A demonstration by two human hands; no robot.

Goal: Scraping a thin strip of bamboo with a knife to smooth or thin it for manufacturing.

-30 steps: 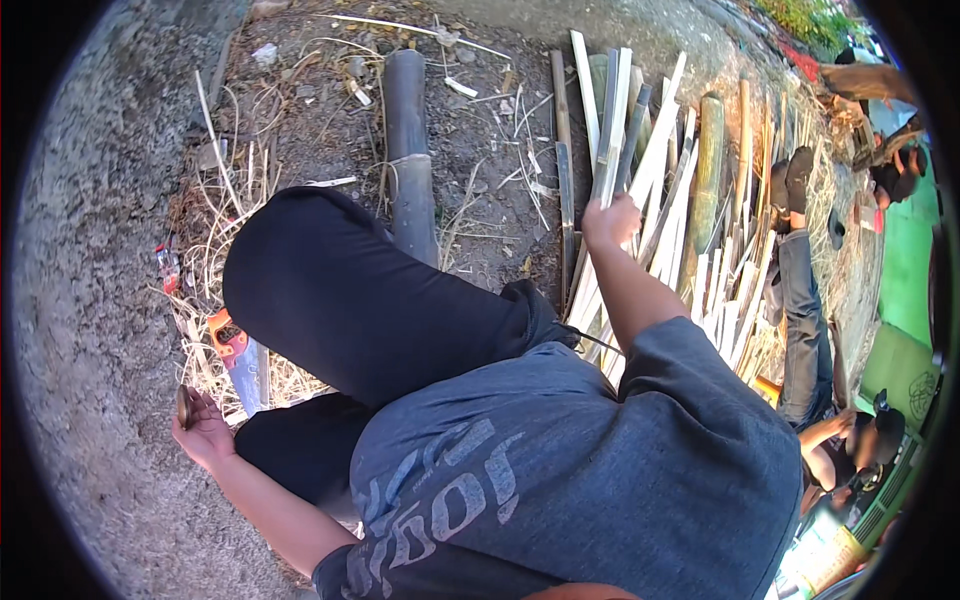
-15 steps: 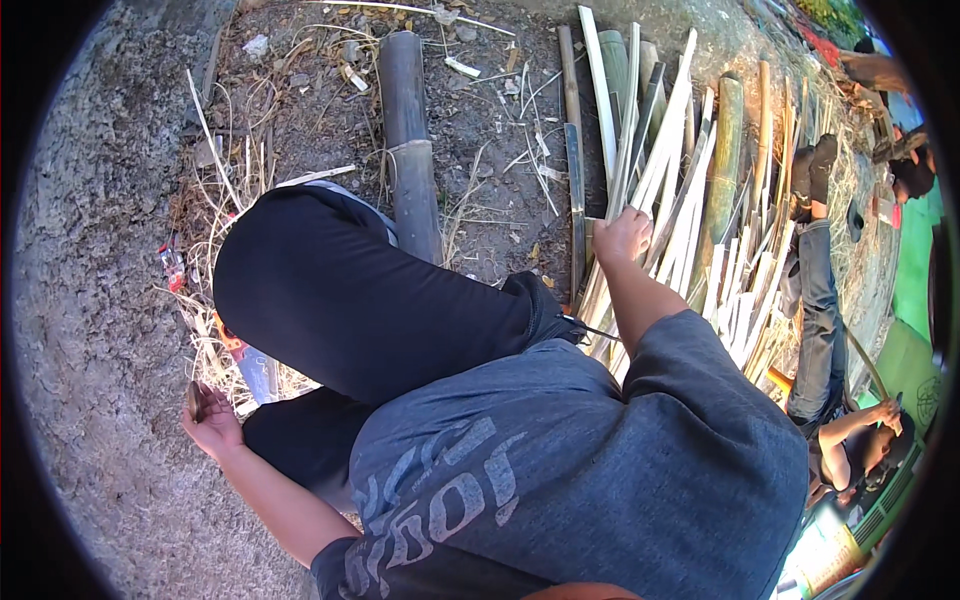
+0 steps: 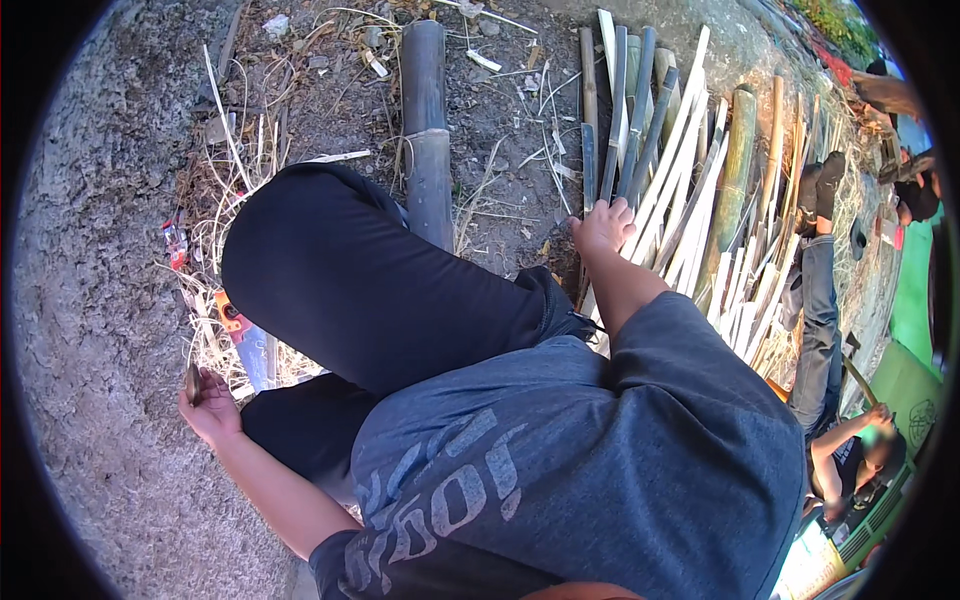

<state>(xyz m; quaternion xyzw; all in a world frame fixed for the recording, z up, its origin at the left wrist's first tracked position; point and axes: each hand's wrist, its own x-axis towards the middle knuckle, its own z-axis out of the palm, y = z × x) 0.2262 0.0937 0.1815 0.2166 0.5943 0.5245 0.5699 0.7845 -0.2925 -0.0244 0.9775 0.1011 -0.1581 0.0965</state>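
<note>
Head view: the bamboo strips point(image 3: 668, 150), dark and pale, lie in one pile on the ground to my right, overlapping too much for me to count. My right grip point(image 3: 606, 228) reaches out over them, arm extended, palm down, fingers spread a little across the dark ones; I cannot tell whether it has closed on any. My left grip point(image 3: 212, 408) is out low at my left side, palm up, fingers loosely curled round one small dark object point(image 3: 193, 384). Near that hand lies one saw point(image 3: 254, 358) with an orange handle. One thick dark bamboo pole point(image 3: 427, 110) lies beyond my knee. At far right, one co-worker point(image 3: 850, 460) raises an arm.
</note>
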